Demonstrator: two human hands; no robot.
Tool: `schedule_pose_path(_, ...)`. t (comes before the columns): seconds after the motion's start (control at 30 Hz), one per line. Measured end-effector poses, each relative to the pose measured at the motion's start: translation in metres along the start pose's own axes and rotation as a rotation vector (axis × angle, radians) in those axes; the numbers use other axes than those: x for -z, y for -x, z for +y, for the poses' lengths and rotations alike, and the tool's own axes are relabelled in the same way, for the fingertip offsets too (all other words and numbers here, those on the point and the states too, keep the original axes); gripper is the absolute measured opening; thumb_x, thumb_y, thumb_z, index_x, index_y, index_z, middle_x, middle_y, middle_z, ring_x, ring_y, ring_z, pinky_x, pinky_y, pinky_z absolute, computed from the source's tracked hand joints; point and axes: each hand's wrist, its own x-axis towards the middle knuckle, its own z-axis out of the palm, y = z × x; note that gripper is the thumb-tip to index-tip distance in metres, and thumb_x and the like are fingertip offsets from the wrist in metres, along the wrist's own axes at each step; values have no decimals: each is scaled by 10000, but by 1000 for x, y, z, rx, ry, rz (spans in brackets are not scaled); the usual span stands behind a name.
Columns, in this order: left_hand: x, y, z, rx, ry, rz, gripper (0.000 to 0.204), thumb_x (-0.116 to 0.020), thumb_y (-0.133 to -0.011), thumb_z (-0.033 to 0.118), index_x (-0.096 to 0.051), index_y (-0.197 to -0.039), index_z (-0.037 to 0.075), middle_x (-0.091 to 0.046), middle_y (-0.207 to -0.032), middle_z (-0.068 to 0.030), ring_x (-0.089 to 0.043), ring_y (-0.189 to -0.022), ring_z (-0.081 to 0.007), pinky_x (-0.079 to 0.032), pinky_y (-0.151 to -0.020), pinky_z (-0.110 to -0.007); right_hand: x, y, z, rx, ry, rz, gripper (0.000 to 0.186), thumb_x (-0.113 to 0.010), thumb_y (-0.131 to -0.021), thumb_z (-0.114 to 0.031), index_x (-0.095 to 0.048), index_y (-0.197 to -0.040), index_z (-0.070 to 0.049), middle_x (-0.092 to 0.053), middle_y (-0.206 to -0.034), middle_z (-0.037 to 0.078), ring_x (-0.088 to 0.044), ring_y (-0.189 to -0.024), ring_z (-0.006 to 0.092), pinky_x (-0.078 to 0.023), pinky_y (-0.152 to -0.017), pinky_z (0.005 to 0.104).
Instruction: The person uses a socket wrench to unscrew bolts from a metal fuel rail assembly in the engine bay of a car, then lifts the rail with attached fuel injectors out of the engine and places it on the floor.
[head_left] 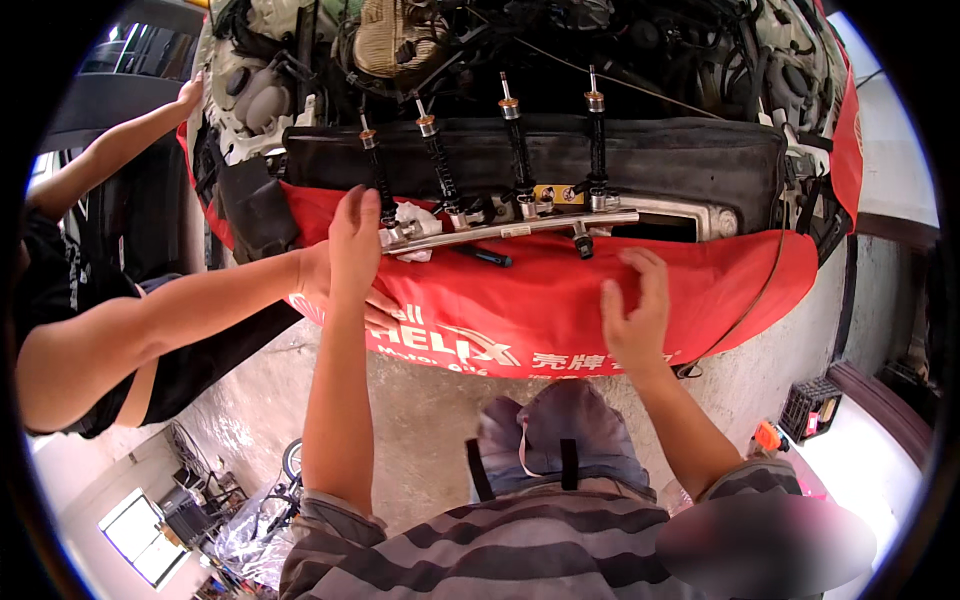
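Observation:
A silvery fuel rail (pixel 480 236) lies across the red fender cover (pixel 720 290), with several black injectors (pixel 516 150) standing out from it toward the engine bay, their tips copper-coloured. My left hand (pixel 355 240) is at the rail's left end, fingers stretched out beside the leftmost injector (pixel 374 165); whether it touches the metal I cannot tell. To the right, my right hand (pixel 640 310) hovers over the cover, its fingers apart and nothing in them. Below the rail's right part juts a dark fitting (pixel 583 243). Crumpled white tissue (pixel 415 218) sits by the left end.
A co-worker stands at left, one hand (pixel 318 275) passing behind my left wrist onto the cover, the other (pixel 190 92) on the car's edge. Behind the rail runs a black front panel (pixel 680 160). A dark pen-like tool (pixel 487 256) lies below the rail. A thin cable (pixel 768 300) hangs at right.

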Motion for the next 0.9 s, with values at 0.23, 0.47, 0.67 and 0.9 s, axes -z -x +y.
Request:
schedule_pose_path(0.23,-23,-31,-33,93,54,-190,468,-507,-955,417,-611,-879,-34,-646,-742,-80,-561,-711,-139,-452,-693,-294,-42,-24,-9,-613,-657,94,408,-638,-838,-109,-444,-1154,59,-528,-1161,180,-569,-1008,229,-473,-863,310)
schedule_pose_path(0.47,-13,-26,-19,-64,-18,-191,401,-487,-969,330,-570,-788,-19,-588,-677,-110,-517,-641,-171,-430,-635,-325,-40,-87,-14,-1314,-1046,-164,246,-566,-907,-262,-538,-965,-25,-575,-748,63,-564,-602,164,-450,-522,275)
schedule_pose_path(0.67,-12,-18,-2,-79,290,-227,392,-495,-978,328,-573,-815,-20,-611,-729,-53,-527,-683,-114,-427,-654,-276,-50,-76,-17,-1265,-878,17,255,-576,-923,-278,-460,-864,-59,-445,-633,43,-321,-438,100,-231,-375,276)
schedule_pose_path(0.9,18,19,94,-75,593,-525,331,-510,-980,276,-569,-838,-18,-637,-777,-59,-653,-809,-143,-471,-684,-236,75,-3,-93,-1144,-886,209,255,-554,-938,-332,-435,-805,-150,-381,-588,-43,-288,-441,55,-199,-371,222)
